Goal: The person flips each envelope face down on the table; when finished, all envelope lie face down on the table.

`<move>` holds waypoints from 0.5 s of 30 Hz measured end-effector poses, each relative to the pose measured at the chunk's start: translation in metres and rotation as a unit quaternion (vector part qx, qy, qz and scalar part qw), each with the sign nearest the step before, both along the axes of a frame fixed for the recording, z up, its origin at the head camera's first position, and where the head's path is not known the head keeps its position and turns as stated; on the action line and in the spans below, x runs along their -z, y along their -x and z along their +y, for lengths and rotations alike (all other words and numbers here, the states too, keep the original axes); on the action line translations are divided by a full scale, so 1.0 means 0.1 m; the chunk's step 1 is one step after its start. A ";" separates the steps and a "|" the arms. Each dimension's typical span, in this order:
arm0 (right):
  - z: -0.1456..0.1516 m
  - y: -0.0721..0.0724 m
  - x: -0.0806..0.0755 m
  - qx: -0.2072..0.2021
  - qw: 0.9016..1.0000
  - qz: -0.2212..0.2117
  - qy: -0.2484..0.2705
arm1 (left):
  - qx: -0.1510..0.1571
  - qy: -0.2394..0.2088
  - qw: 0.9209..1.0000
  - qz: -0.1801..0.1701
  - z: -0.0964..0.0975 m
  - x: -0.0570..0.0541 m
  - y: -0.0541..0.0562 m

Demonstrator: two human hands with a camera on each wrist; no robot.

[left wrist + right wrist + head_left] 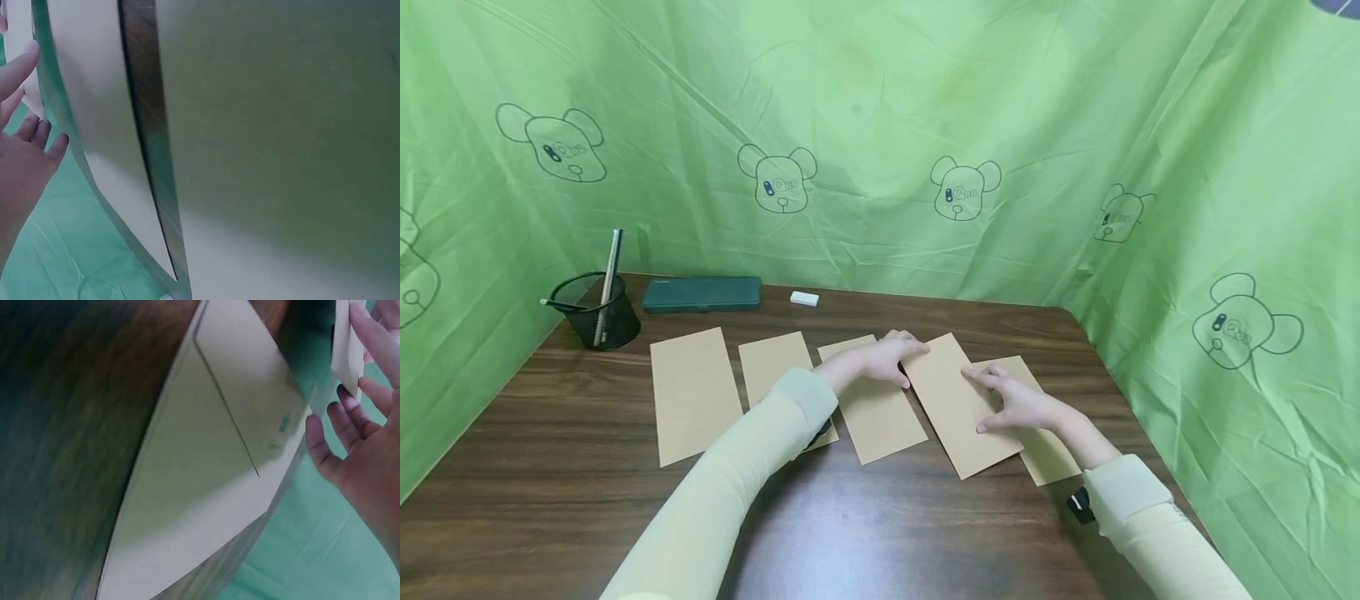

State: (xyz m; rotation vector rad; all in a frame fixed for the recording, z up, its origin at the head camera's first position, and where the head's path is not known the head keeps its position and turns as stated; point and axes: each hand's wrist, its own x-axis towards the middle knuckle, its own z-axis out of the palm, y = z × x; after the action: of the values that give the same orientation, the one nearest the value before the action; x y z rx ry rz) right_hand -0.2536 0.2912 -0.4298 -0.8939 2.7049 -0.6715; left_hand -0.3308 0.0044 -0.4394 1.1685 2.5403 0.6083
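Note:
Several thin tan kraft-paper rectangles lie in a row on the table. My hands are at the fourth rectangle from the left [966, 417], which slants across the rightmost one [1048, 454]. My left hand [880, 360] reaches over the third rectangle [883, 421], its fingertips at the fourth one's upper left corner and its thumb by the left edge. With thumb and forefinger spread, my right hand [1017, 400] touches the fourth rectangle toward its right side. Both wrist views show the left hand [25, 162] and right hand [369, 431] with fingers loosely bent near a tan corner.
Two more rectangles, the leftmost [694, 400] and the second [771, 358], lie to the left. Along the back stand a black mesh pen cup [617, 321], a dark green case [702, 294] and a white eraser [804, 298]. Green curtains [865, 100] enclose the table [850, 533].

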 end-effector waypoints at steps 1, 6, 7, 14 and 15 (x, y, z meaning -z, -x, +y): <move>-0.01 0.00 0.01 0.002 1.000 0.005 -0.008 | 0.001 0.007 1.000 0.001 0.00 0.01 0.00; -0.04 0.00 0.05 0.010 0.999 0.005 -0.036 | 0.002 0.033 0.999 0.004 0.01 0.03 0.01; -0.04 0.00 0.06 0.011 0.999 0.005 -0.040 | 0.002 0.035 0.999 0.004 0.01 0.03 0.02; -0.03 0.02 0.08 0.008 0.998 0.016 -0.067 | 0.021 0.064 0.997 0.024 0.00 0.01 0.00; -0.03 0.02 0.09 0.008 0.997 0.015 -0.070 | 0.024 0.068 0.997 0.025 0.00 0.00 -0.01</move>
State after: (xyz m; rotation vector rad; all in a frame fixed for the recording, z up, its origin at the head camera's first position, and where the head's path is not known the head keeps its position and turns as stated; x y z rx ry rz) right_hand -0.2555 0.2884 -0.4388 -0.8565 2.7478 -0.4687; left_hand -0.3296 0.0043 -0.4396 1.2070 2.5416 0.3936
